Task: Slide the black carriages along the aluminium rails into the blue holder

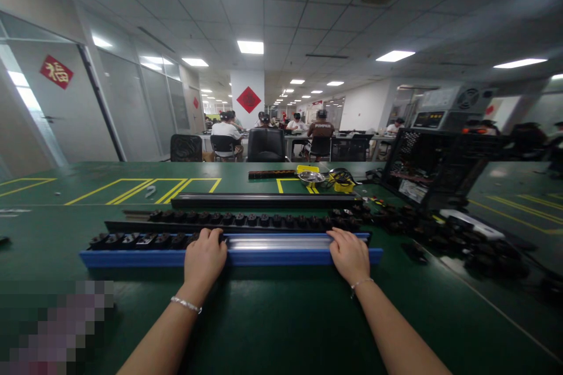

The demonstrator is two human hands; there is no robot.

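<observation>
The left arm (165, 331) rises from the bottom edge, left of centre; the right arm (393, 328) from the lower right. The left hand (204, 256) and right hand (350, 255) sit well apart around mid-frame, backs upward, fingers (215, 234) bent.

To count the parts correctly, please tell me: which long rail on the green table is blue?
The long, straight blue rail nearest the camera, with the left hand and right hand on it; the long, straight black rails lie farther away.

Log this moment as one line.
left hand: on blue rail, beside black modules | right hand: on blue rail, near right end | rail: on green table
</observation>
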